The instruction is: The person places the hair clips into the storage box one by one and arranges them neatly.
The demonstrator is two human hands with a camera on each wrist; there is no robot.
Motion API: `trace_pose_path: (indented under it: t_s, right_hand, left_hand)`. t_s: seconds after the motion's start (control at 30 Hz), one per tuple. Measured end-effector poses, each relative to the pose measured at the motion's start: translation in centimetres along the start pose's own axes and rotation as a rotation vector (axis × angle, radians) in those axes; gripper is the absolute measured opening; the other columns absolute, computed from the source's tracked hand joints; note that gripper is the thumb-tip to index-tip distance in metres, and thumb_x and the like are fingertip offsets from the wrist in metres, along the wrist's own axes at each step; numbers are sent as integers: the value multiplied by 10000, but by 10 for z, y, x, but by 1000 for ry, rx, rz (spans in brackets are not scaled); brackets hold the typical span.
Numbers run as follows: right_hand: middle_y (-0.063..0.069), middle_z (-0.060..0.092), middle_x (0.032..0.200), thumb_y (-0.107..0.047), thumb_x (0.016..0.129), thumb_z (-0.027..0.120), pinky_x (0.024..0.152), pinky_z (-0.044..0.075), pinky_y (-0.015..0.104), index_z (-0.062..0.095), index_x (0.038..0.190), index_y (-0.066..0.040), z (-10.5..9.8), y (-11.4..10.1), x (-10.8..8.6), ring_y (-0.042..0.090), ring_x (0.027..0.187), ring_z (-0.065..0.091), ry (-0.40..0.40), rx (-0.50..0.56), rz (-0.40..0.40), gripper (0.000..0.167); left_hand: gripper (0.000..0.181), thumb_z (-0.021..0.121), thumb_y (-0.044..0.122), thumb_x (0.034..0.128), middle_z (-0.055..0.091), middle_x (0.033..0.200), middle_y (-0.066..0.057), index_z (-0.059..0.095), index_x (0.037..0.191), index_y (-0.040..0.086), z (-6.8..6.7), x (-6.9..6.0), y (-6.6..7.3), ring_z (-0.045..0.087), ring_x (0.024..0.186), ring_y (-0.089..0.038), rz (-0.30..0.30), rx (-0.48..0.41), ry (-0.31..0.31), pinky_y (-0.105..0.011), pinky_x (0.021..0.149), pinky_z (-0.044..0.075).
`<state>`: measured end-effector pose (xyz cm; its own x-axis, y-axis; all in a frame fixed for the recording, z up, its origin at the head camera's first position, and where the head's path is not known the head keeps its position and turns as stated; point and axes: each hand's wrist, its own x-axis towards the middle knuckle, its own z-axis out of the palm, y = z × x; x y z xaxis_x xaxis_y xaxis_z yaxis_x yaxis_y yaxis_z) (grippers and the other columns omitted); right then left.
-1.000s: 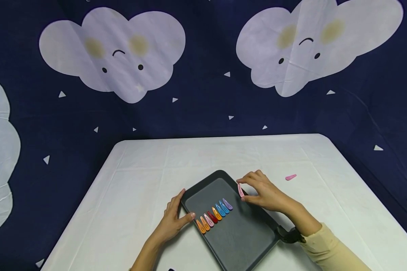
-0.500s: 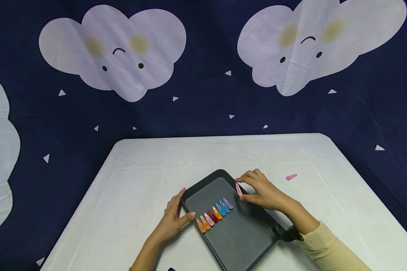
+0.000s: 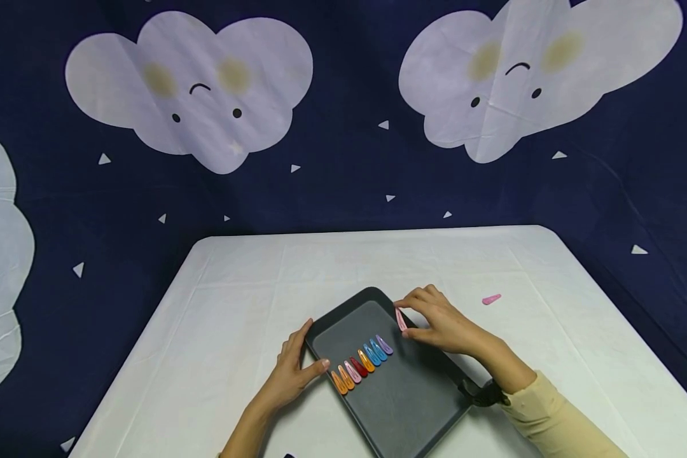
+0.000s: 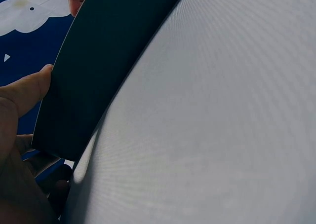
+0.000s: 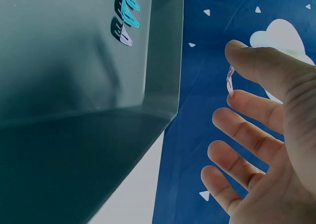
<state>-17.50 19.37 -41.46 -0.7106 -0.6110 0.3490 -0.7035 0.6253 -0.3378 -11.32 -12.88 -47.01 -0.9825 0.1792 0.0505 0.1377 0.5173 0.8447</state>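
A dark grey baking tray [image 3: 412,407] lies turned at an angle on the table. My left hand [image 3: 289,372] holds its left corner, thumb on the rim and fingers along the outer side. Between thumb and index finger, my right hand [image 3: 446,323] pinches a pink snap hair clip [image 3: 401,319] above the tray's upper right rim; its other fingers are spread in the right wrist view. A slanting row of several hair clips lies in the tray, from an orange clip [image 3: 339,382] past a red clip [image 3: 358,367] to a purple clip [image 3: 384,345].
Another pink hair clip [image 3: 491,299] lies on the white table [image 3: 252,280], right of the tray. A black strap [image 3: 488,394] sits on my right wrist. Behind the table hangs a dark blue cloth [image 3: 343,191] with clouds.
My right hand has moved slightly left with the pink hair clip. The left hand, the tray and the row of clips stay in place.
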Motion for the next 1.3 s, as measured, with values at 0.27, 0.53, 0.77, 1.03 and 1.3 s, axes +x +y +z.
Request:
trace_pose_path:
  t_s: [0.27, 0.53, 0.77, 1.03, 1.3]
  right_hand:
    - [-20, 611, 1100, -279, 751, 770, 860, 406, 352, 633, 1199, -110, 1, 0, 3, 128, 999, 453, 4, 11, -6, 498]
    - [-39, 613, 1105, -249, 741, 786, 845, 413, 353, 639, 1178, -130, 5, 3, 6, 131, 994, 453, 0, 6, -27, 477]
    - [-52, 624, 1133, -260, 760, 775, 853, 412, 357, 637, 1183, -142, 7, 6, 9, 136, 1007, 454, -55, 35, -9, 460]
    - [-47, 633, 1131, -241, 774, 762, 832, 397, 350, 633, 1197, -127, 13, 9, 13, 142, 982, 443, -117, 64, -17, 456]
    - [-61, 623, 1149, -241, 786, 753, 828, 396, 332, 624, 1221, -134, 18, 11, 14, 125, 960, 420, -174, 87, -12, 466]
  left_hand:
    - [863, 727, 318, 802, 406, 1442, -105, 250, 1502, 157, 1, 0, -1, 344, 1283, -270, -1, -2, 6, -603, 1031, 190]
    - [859, 727, 307, 806, 399, 1448, -109, 246, 1503, 161, 1, 0, -1, 342, 1282, -280, -9, -8, 0, -615, 1035, 179]
    - [862, 725, 311, 808, 399, 1447, -117, 240, 1504, 157, 1, 0, -2, 344, 1280, -285, -2, 0, -1, -623, 1033, 185]
    - [866, 729, 313, 803, 394, 1453, -112, 243, 1504, 160, 1, 1, -2, 343, 1279, -278, -5, -7, 0, -608, 1029, 189]
    - [872, 730, 323, 799, 392, 1452, -115, 243, 1504, 158, 1, 0, -2, 329, 1299, -284, -5, -9, 1, -617, 1035, 181]
